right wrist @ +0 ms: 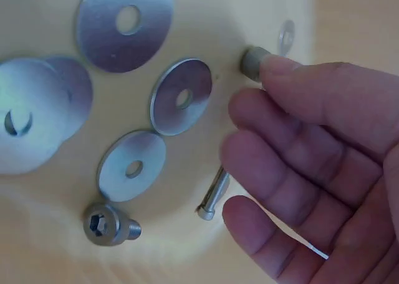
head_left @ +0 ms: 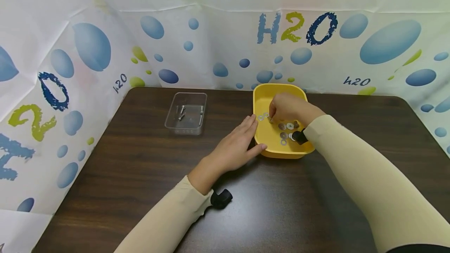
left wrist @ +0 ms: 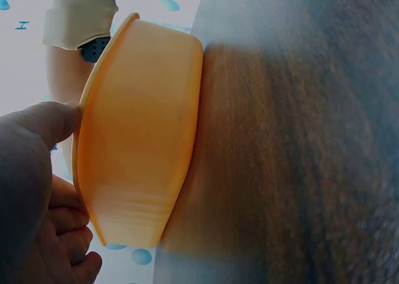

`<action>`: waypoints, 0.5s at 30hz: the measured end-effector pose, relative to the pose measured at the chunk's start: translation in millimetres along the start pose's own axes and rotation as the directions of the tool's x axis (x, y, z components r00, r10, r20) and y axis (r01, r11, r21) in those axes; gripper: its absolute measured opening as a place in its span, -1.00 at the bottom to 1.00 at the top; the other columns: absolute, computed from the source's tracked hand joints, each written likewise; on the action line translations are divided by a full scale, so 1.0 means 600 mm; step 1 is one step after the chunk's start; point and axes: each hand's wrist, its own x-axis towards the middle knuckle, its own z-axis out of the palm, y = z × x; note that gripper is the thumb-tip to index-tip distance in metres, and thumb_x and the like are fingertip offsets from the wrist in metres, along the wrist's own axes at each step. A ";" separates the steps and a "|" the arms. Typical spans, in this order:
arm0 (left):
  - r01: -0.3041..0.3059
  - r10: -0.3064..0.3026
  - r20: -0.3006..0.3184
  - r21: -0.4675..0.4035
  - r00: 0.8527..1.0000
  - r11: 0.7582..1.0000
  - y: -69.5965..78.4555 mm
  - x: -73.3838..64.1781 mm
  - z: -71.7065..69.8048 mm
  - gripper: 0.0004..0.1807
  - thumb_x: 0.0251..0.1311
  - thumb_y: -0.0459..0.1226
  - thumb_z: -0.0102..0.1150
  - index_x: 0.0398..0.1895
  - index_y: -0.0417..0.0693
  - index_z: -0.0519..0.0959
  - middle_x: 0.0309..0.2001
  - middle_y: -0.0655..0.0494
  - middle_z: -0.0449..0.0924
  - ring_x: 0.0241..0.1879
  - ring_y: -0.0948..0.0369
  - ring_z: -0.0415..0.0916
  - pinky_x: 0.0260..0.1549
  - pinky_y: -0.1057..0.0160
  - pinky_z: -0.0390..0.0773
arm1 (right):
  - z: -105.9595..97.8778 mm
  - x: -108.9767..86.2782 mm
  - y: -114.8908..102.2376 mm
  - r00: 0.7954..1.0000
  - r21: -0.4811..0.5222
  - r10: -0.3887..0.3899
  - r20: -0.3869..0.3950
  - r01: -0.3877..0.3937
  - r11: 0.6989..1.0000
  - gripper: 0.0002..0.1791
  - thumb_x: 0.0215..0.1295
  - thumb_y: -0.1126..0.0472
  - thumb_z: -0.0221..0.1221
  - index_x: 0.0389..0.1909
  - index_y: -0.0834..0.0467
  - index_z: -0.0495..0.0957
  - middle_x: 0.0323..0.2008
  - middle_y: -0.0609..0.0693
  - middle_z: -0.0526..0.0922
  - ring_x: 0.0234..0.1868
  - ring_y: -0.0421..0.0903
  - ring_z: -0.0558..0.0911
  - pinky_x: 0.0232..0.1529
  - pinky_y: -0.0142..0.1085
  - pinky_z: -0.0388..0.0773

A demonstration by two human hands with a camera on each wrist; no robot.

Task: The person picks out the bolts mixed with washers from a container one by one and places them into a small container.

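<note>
A yellow plastic basin (head_left: 270, 148) holds washers and bolts. Inside it, my right hand (head_left: 286, 107) pinches a small bolt; in the right wrist view, the round grey head of that bolt (right wrist: 252, 63) shows at the thumb tip, its shank hidden. Large flat washers (right wrist: 181, 97) lie beside the fingers, with a short socket-head bolt (right wrist: 105, 224) and a thin screw (right wrist: 215, 194) below them. My left hand (head_left: 233, 145) rests against the basin's left rim with its fingers fairly straight. In the left wrist view, its thumb touches the rim (left wrist: 84, 109).
To the left on the dark wooden table (head_left: 140, 175) stands a clear plastic box (head_left: 186, 130) with several bolts (head_left: 181, 112) in it. A white sheet (head_left: 225, 30) with blue and green drops hangs behind the table and along its left side.
</note>
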 end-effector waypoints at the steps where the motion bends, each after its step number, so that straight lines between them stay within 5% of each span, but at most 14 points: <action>1: -0.002 0.002 -0.001 0.000 1.000 1.000 0.000 0.000 0.000 -0.10 0.41 0.21 -0.14 0.57 -0.18 -0.07 0.60 0.00 -0.22 0.58 0.16 -0.29 0.51 0.14 -0.05 | 0.001 -0.001 -0.001 1.000 -0.005 0.000 0.007 0.000 1.000 -0.87 0.19 0.19 0.36 -0.25 0.12 0.76 -0.26 -0.02 0.75 -0.23 -0.08 0.65 -0.04 -0.13 0.63; 15: -0.031 0.031 -0.020 0.007 0.999 0.999 -0.002 -0.003 0.000 -0.10 0.42 0.19 -0.13 0.55 -0.22 -0.05 0.59 -0.06 -0.18 0.58 0.09 -0.22 0.50 0.08 0.01 | 0.005 -0.012 -0.010 0.998 -0.131 0.026 0.054 -0.018 0.991 -0.82 0.30 0.20 0.26 -0.47 0.13 0.73 -0.51 0.00 0.69 -0.53 -0.11 0.49 -0.39 -0.32 0.45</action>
